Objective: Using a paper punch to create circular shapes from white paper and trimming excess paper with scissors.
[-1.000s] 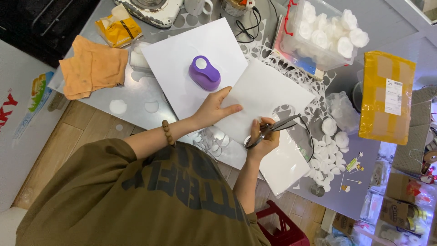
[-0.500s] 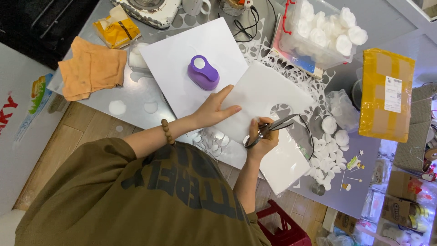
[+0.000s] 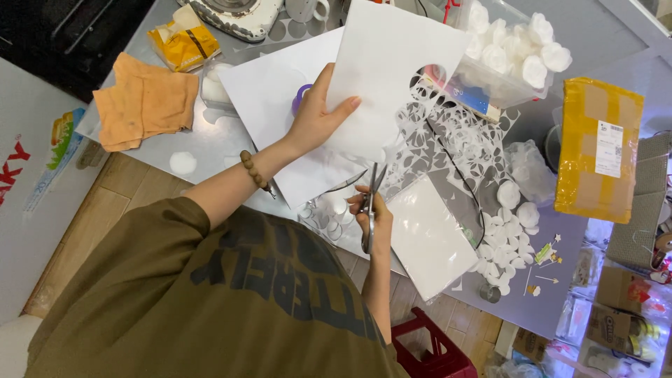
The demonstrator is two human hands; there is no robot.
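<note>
Overhead, a white paper sheet (image 3: pixel 392 70) is held lifted above the table (image 3: pixel 210 143) by the left hand (image 3: pixel 315 115), fingers clamped on its lower left edge. Just below it, scissors (image 3: pixel 369 203) are gripped in the right hand (image 3: pixel 371 217), blades pointing up at the sheet's bottom edge.

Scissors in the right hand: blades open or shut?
Open. The scissors in the right hand show two blades spread in a narrow V toward the white sheet held by the left hand.

1 head view, steeply down, close over table (image 3: pixel 210 143).
</note>
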